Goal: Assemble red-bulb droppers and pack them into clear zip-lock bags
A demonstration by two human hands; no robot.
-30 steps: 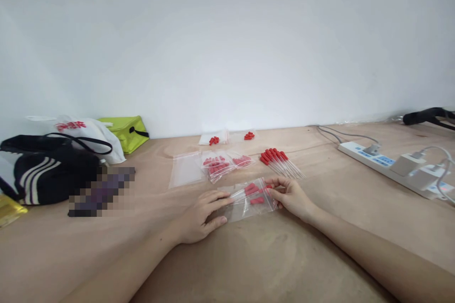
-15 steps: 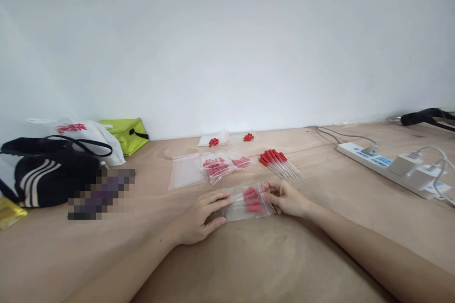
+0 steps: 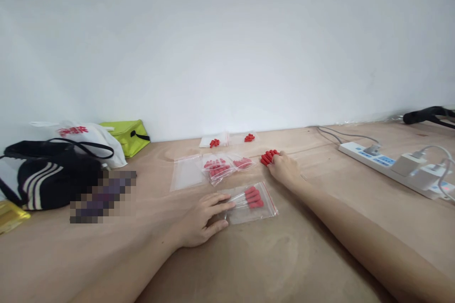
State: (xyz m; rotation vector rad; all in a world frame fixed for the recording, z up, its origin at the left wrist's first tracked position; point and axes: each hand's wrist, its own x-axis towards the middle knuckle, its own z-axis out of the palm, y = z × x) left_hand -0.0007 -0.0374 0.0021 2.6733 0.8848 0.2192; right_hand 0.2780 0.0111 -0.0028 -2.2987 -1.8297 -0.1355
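A clear zip bag with several red-capped thin clear sticks inside lies flat before me. My left hand rests with fingers spread on its left end. My right hand is over a fan of loose red-capped sticks, fingers bent against them; its fingertips and the thin shafts are mostly hidden. Behind the front bag lie a filled bag, a smaller one with red pieces and a flat bag with nothing visible inside.
Two bags with small red pieces lie near the wall. At right is a white power strip with plugs and cables. On the left are a black bag, a white bag and a green box-like bag.
My right hand has let go of the front bag's sealed edge and moved up and slightly right to the loose red-capped sticks. My left hand has stayed on the bag.
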